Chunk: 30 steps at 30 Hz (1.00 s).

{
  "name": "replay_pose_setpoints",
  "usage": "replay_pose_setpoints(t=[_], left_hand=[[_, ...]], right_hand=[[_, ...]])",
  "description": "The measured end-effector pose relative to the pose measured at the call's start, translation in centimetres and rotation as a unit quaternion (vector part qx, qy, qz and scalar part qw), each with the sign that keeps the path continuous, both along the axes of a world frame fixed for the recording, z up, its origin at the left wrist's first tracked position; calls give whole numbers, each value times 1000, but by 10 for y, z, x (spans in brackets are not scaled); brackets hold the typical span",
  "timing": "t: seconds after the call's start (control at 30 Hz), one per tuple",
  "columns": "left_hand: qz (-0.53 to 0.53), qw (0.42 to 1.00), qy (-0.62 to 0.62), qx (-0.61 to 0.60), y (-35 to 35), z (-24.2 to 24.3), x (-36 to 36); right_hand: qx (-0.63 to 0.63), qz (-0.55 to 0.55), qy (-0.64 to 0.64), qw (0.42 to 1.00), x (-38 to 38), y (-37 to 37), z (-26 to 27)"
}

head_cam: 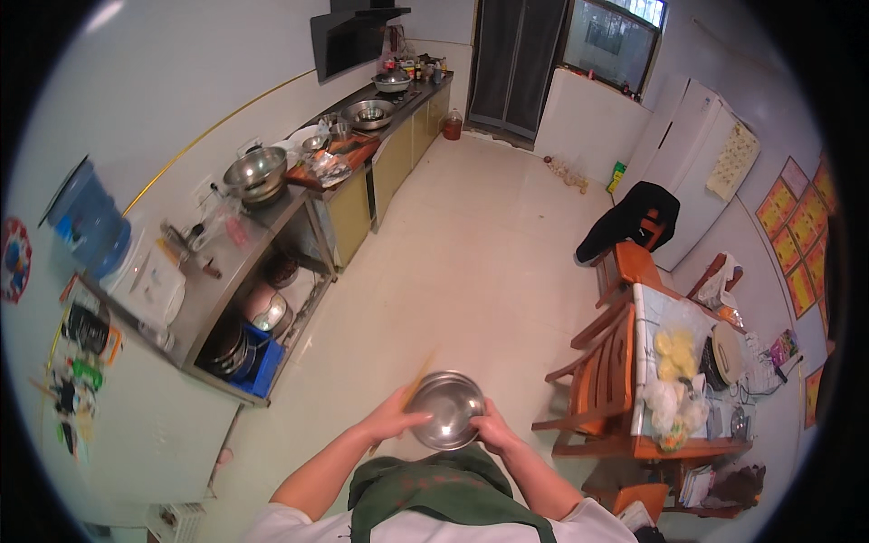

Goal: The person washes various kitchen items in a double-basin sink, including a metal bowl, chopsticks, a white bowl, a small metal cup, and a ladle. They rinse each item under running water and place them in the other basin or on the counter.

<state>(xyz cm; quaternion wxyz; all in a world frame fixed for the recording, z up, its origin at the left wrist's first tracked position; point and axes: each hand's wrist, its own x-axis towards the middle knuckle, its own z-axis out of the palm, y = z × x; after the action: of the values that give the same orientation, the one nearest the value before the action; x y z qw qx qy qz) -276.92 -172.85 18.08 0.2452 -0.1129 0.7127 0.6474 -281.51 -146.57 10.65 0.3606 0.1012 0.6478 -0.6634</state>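
Note:
I hold a shiny stainless steel bowl (447,404) in front of my green apron (434,485). My left hand (392,415) grips its left side, thumb over the rim. Thin wooden sticks, apparently chopsticks (424,370), are also in that hand, slanting along the bowl's edge. On the opposite side, my right hand (496,427) grips the rim with its thumb inside. The bowl's bare, reflective inside faces up.
A steel counter (268,220) with basins and a wooden cutting board (360,153) runs along the left wall. To the right stand a table (641,380) bearing bags, wooden chairs (597,380) and a white refrigerator (686,156). Tiled floor (441,271) lies ahead.

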Motion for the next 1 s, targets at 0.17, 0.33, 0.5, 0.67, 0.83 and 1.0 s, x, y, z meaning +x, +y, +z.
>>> replay_pose_setpoints(t=[0.17, 0.33, 0.5, 0.67, 0.83, 1.0], left_hand=[[-23, 999, 35, -22, -17, -6, -232], [50, 992, 113, -7, -55, -25, -424], [157, 983, 99, -2, -124, -4, -584], [227, 970, 86, -3, -212, -20, -753], [244, 959, 142, 39, -302, -39, -947], [272, 948, 168, -2, -372, -4, -1136]], right_hand=[[-15, -48, 123, 991, -209, -23, -3], [-14, 26, 125, 992, -445, -74, 10], [1, 107, 170, 980, -645, -153, 47], [-26, 150, 125, 980, -844, -245, 32], [-16, 116, 45, 992, -1027, -338, 14], [-48, 115, 1, 992, -1219, -424, 36]])
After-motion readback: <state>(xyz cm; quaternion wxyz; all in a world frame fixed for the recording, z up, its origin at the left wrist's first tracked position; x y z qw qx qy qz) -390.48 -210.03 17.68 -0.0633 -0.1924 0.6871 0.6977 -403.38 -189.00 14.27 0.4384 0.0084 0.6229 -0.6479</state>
